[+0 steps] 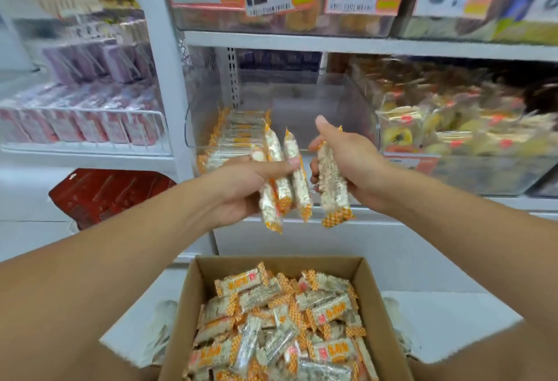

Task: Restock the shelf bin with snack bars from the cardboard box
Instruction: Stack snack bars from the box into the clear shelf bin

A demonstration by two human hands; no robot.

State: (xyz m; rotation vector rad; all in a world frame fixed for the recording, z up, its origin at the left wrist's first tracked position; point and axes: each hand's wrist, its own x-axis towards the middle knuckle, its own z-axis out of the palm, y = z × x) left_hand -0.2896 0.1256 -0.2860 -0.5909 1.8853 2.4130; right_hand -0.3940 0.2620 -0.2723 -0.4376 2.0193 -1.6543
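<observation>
Cardboard box (367, 296) of snack bars (271, 320), left hand (241, 187) gripping perhaps four, right hand (353, 166) fingers round one

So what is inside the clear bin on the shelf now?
The clear bin holds a row of snack bars stacked along its left side; the right part looks bare. The left hand and right hand, each gripping bars, cover its front.

Matt brown cardboard box (367, 287), glossy plastic-wrapped snack bars (327, 311), clear plastic shelf bin (359, 102).
</observation>
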